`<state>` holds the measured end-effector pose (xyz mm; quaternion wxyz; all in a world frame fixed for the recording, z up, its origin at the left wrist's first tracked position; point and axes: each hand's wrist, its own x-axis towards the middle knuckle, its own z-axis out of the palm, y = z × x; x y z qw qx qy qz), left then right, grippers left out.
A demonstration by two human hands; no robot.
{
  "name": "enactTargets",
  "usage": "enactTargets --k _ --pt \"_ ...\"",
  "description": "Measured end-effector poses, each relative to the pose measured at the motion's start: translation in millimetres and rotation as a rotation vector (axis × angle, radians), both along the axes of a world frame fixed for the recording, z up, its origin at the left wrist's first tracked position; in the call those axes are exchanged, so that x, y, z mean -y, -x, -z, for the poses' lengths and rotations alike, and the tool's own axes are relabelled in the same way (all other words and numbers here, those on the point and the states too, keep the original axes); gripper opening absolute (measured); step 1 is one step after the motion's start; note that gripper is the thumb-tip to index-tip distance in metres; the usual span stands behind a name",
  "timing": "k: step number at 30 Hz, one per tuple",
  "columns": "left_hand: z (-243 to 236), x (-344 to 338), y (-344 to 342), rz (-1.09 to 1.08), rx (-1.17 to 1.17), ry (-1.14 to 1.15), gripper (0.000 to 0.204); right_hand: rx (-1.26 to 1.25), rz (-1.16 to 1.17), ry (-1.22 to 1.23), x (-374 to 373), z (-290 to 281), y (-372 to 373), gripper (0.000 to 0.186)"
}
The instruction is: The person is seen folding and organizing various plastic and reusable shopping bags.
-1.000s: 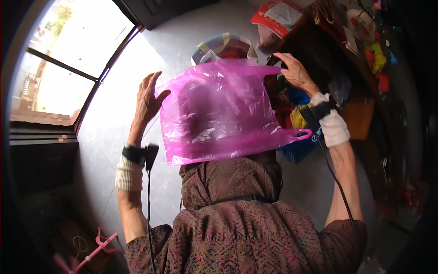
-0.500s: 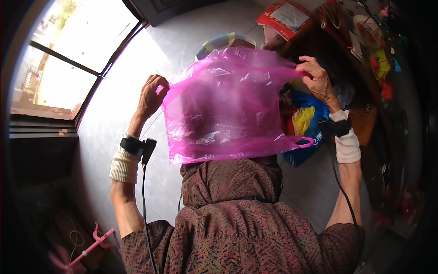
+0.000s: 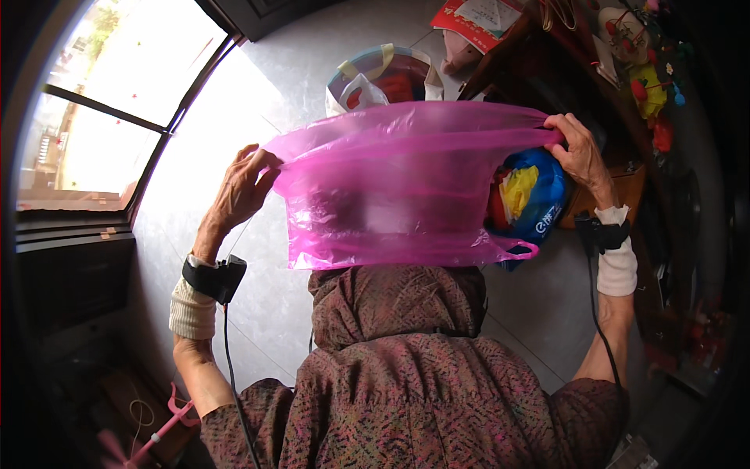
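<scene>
Stretched sideways in front of me is a thin, see-through pink plastic bag (image 3: 391,195). My left hand (image 3: 244,187) pinches its upper left corner, and my right hand (image 3: 580,152) grips the upper right corner. The far edge is drawn taut between the two hands. A loop handle of the bag hangs free at its lower right. Partly behind the bag, below my right hand, stands a blue bag (image 3: 547,199) with a yellow bundle (image 3: 519,193) and something red inside.
Beyond the pink bag stands a round container (image 3: 410,62) with white bags and red things in it. A red packet (image 3: 476,23) lies at the far right, by dark wooden furniture (image 3: 516,70). A window (image 3: 117,102) is at left, a pink stand (image 3: 160,426) at lower left.
My hands have moved farther apart, pulling the pink bag's far edge wider and tauter. That edge has come nearer, uncovering more of the round container and the blue bag.
</scene>
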<state>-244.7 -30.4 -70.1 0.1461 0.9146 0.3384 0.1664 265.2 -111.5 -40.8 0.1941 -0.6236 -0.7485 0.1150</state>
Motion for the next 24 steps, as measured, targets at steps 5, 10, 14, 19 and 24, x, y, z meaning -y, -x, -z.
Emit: enactTargets --k 5,10,14,19,24 --pt "-1.2 1.9 3.1 -0.098 -0.073 0.055 0.011 0.207 -0.11 -0.047 5.7 1.8 -5.6 0.029" --pt "-5.7 0.1 -1.1 -0.138 -0.069 0.074 0.018 0.0 -0.063 -0.017 13.2 -8.4 -6.7 0.02" --pt "-7.7 1.6 0.7 -0.23 -0.04 0.147 0.016 -0.074 -0.039 0.049 13.6 -11.8 4.0 0.019" --pt "-11.4 -6.1 -2.2 -0.098 0.042 0.243 0.009 -0.305 0.11 0.141 2.8 -13.3 -0.7 0.014" --pt "-16.1 -7.9 -2.1 -0.195 0.053 0.332 0.014 -0.185 0.049 -0.093 -14.9 -11.3 19.5 0.019"
